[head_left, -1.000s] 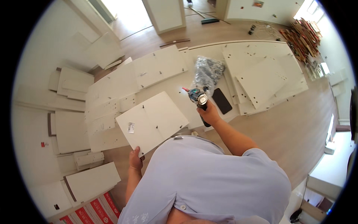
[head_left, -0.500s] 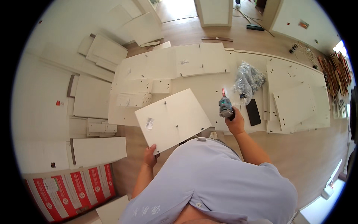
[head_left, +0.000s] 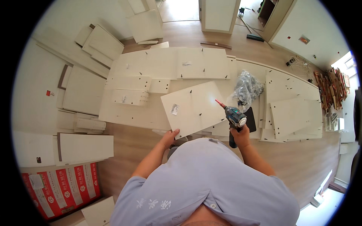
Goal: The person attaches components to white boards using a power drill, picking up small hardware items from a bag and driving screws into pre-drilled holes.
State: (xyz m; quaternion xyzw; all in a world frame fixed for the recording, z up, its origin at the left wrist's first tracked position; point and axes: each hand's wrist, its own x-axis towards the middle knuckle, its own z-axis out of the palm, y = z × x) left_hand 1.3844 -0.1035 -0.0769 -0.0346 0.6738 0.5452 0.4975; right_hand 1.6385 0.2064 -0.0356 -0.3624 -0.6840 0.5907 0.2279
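Compared with the earlier frame, view has swung left; white panel [head_left: 194,108] now lies centred. Left hand [head_left: 169,136] grips the panel's near edge; right hand [head_left: 240,135], grip closed on a cordless driver [head_left: 234,116], aims its red bit at the panel's right edge. Assembly judged early: many loose boards [head_left: 169,64] cover the floor [head_left: 301,158], hardware bag [head_left: 247,88] beside

My view is bright and evenly lit — daylight glares in at the lower right corner. Shadows stay soft, focus sharp; straight edges bow toward the black fisheye rim.
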